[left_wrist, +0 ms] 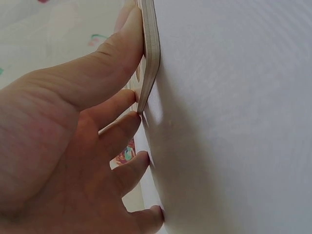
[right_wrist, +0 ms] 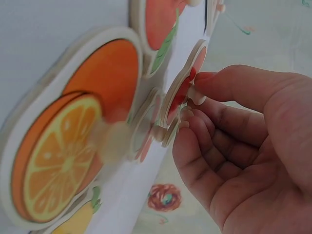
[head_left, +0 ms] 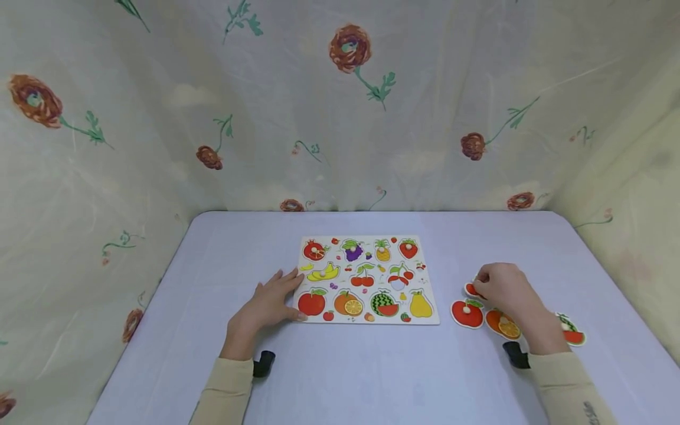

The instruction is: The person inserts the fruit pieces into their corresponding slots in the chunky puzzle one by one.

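Observation:
My right hand (head_left: 507,289) pinches a red fruit puzzle piece (right_wrist: 181,95) by its small wooden knob, thumb and fingertips meeting there. The piece stands tilted in the right wrist view, its rounded lobes edged in pale wood. Much of it is hidden behind the hand in the head view. My left hand (head_left: 268,302) rests at the left edge of the white fruit puzzle board (head_left: 340,320), fingers spread and fairly straight. In the left wrist view the thumb (left_wrist: 114,56) lies along the board's edge (left_wrist: 152,48), near its rounded corner.
An apple piece (head_left: 466,314), an orange piece (head_left: 499,322) and a watermelon piece (head_left: 574,337) lie right of the board, around the right hand. Part of a yellow piece (right_wrist: 75,220) shows below the orange. A floral curtain (head_left: 297,106) hangs behind the pale table (head_left: 361,372).

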### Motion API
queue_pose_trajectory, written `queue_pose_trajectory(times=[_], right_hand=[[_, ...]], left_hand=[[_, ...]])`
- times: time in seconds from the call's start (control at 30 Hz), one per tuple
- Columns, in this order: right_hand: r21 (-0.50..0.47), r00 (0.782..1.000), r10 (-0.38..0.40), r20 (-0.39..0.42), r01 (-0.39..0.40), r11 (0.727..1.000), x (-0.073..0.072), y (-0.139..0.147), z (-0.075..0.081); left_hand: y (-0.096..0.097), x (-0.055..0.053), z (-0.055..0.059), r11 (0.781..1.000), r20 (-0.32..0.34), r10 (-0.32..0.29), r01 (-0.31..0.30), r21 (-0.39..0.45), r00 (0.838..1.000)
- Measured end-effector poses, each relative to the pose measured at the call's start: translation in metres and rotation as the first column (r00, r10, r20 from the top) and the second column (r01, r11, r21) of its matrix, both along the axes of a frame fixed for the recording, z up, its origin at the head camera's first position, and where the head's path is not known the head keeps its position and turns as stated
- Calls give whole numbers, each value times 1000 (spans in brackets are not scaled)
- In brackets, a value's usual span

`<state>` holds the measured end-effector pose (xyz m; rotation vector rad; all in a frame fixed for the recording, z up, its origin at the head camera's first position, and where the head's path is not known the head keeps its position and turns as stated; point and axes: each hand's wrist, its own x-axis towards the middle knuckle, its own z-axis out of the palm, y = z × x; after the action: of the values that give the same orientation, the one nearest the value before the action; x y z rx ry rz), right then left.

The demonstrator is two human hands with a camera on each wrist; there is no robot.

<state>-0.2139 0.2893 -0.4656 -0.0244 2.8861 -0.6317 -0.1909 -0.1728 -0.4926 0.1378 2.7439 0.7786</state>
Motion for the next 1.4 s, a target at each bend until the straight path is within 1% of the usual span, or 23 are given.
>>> queue_pose_trajectory(times=[0.3, 0.6, 0.8, 1.03, 1.23, 1.4], right_hand=[[23, 999, 34, -26, -33, 999, -4, -16, 1], [-10, 999, 49, -3, -49, 999, -5, -33, 4], [-6, 996, 87, -25, -87, 996, -10, -48, 6], [1, 991, 122, -58, -123, 992, -18, -66, 9], [5, 986, 149, -80, -149, 989, -21, -75, 8], [-6, 977, 189, -97, -190, 982, -23, -81, 6]], left_hand=[[-1, -1, -1, 1000, -5, 2, -2, -4, 1000], [-1, -1, -3, 1000, -6, -5, 5, 1, 1000], [0, -1, -2, 1000, -1, 2, -2, -2, 1000], [-2, -2, -4, 1000, 0, 5, -5, -6, 1000], [-2, -2, -5, 1000, -2, -2, 2, 1, 1000], [-2, -2, -5, 1000, -8, -1, 1, -1, 1000]])
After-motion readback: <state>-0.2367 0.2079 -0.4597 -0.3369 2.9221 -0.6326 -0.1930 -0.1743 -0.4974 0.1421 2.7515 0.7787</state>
